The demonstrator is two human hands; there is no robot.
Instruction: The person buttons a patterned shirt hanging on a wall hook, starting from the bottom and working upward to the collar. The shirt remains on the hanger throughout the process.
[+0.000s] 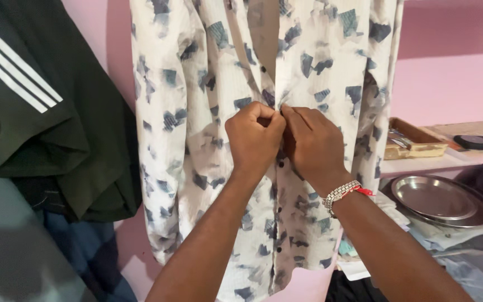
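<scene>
Pinching front edges of hanging white blue-patched shirt [208,140] at scene centre: left hand [252,140], right hand [314,148], fingertips meeting. Dark green garment [46,123] hanging left. Yellow open box [415,140] sitting on shelf [448,162] right, steel plate [440,200] lying beneath.

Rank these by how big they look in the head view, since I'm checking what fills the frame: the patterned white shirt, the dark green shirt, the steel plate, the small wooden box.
1. patterned white shirt
2. dark green shirt
3. steel plate
4. small wooden box

The green shirt is cut off by the frame edge, so its full size is unsure.
</scene>
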